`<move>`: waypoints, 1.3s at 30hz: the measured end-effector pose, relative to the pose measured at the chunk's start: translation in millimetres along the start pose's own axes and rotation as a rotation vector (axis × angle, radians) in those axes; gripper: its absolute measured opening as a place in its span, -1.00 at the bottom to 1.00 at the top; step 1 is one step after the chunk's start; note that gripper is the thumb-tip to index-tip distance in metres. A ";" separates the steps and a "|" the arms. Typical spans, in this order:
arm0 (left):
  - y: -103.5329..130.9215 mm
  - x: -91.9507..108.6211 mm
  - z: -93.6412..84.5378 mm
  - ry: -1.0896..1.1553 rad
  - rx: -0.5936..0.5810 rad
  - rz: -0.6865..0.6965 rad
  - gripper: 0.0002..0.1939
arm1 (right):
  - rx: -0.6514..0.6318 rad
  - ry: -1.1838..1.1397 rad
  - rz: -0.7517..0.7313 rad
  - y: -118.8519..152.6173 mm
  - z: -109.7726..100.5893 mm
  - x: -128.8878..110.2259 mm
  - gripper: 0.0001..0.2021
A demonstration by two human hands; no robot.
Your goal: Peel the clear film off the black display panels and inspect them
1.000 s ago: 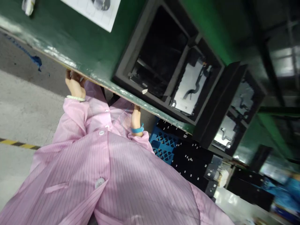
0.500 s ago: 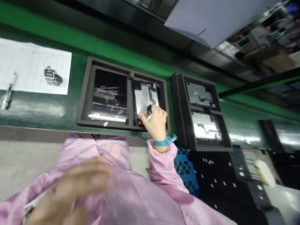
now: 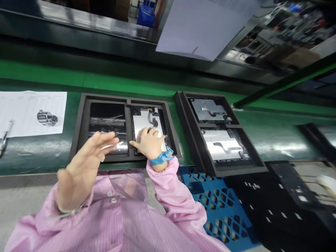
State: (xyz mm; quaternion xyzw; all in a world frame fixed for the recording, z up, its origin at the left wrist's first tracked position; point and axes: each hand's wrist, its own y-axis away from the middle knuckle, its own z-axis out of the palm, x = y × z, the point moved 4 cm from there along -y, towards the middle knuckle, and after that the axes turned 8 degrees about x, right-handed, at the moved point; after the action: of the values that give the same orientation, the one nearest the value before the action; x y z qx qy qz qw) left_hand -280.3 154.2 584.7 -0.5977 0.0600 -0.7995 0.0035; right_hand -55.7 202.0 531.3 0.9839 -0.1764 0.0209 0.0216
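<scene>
Right now, the right hand (image 3: 151, 143) lies over the near part of a silver-backed display panel (image 3: 141, 120), its fingers spread and its thumb pointing left. Whether they grip the panel or merely rest on it, I cannot tell. This panel sits in the right compartment of a dark foam tray (image 3: 81, 119), and its black ribbon cable (image 3: 152, 119) curves just beyond the fingertips. A blue wrist strap (image 3: 160, 158) circles the wrist behind them.

The left hand (image 3: 84, 168) is raised, fingers stretched out and close to each other, thumb apart. Beyond its fingertips, a glossy black panel (image 3: 107, 112) fills the left compartment. Farther left of those fingers, a pen (image 3: 4, 140) and a printed sheet (image 3: 26, 108) bearing a shiny metal part (image 3: 47, 118) lie on the green workbench (image 3: 39, 154).

To the right of the right hand's fingers, a second foam tray (image 3: 193, 140) holds two more silver-backed panels (image 3: 222, 141).
</scene>
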 end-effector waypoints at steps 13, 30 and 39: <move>-28.5 -42.7 -34.7 -0.089 -0.004 -0.002 -0.51 | 0.058 0.017 -0.007 14.3 -4.9 -13.8 -0.18; -43.3 -81.4 3.7 -0.969 -0.181 0.691 -0.38 | 0.265 0.216 -0.071 22.2 -73.4 -1.8 -0.61; -58.0 16.6 45.5 -0.972 -0.471 0.903 -0.15 | 0.637 0.520 -0.740 90.4 -172.4 -3.3 -0.74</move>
State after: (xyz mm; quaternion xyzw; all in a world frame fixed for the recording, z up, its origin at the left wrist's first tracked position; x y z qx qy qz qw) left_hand -237.8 206.3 619.0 -0.7886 0.4655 -0.3280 0.2321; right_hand -96.0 127.1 706.4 0.9004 0.2073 0.3068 -0.2284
